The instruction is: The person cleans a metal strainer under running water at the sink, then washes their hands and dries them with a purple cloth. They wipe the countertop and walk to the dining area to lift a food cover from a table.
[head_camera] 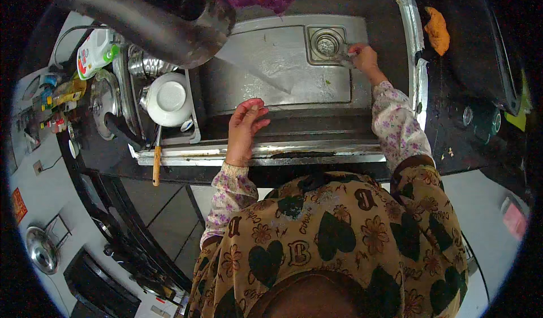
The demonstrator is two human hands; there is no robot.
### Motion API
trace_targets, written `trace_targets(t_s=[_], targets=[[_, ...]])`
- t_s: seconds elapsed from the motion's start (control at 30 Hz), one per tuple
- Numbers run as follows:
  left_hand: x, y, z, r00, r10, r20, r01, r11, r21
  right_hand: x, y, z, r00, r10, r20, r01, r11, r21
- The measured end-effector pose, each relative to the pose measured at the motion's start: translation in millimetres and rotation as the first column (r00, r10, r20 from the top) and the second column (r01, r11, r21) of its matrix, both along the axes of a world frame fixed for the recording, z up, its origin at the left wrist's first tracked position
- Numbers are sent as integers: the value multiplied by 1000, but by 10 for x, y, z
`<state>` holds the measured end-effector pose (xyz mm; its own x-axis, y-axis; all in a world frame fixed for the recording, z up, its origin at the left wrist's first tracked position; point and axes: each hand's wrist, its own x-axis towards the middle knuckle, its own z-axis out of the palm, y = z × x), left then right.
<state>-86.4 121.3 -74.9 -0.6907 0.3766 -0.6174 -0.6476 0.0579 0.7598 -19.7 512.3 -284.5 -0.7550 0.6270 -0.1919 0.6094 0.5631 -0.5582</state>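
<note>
Before me is a stainless steel sink (pixel 242 89) with wet patches on its floor. My right hand (pixel 365 61) is at the right of the round drain (pixel 326 45), its fingertips pinching a small greyish, see-through thing (pixel 345 55) too blurred to identify. Over the sink's front part hovers my left hand (pixel 247 125), palm up, fingers loosely curled and apart, with nothing visible in it. A stream of water (pixel 263 78) falls between the hands from a large, blurred faucet (pixel 169 25) close to the camera. A small green scrap (pixel 328 82) lies on the sink floor.
On the left a rack (pixel 193 106) holds an upturned white bowl (pixel 167 99), metal bowls (pixel 148 63) and a wooden-handled utensil (pixel 157 161). Farther left are a detergent bottle (pixel 95 52) and a pot lid (pixel 104 101). An orange cloth (pixel 438 31) and glasses (pixel 488 122) are on the right counter.
</note>
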Motion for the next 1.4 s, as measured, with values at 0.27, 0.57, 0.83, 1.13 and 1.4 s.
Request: trace_targets(t_s=[0.27,0.57,0.83,1.13,1.4], targets=[[37,-200,14,996,80,-39,-79,997,26,494,-393,-566,952,72,299,-143,964,225],[-2,-201,140,977,185,-101,-179,982,68,-231,-1925,495,602,798,-34,-796,603,52],[-6,-178,211,971,215,-101,-210,976,65,-357,-2292,188,487,856,172,-808,367,460],[-22,-36,191,978,190,-84,-183,979,92,-702,-2807,470,579,621,529,-800,557,223],[-84,-85,336,973,209,-92,-203,976,75,-373,-2032,-394,950,267,161,-310,860,405]])
